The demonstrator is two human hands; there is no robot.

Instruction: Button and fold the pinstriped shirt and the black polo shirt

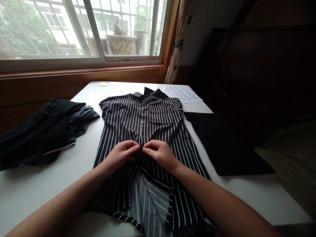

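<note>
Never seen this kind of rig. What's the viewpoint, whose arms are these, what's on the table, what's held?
No machine here: the arms are a person's, bare-handed. The single picture comes from a camera worn on their head, looking forward and down. On the white table lies a black-and-white striped button-up shirt, collar away from the wearer. The left hand and right hand pinch its front opening; below them it spreads apart. Dark clothes are heaped to the left, flat black cloth lies to the right, and printed sheets sit at the far right corner.
</note>
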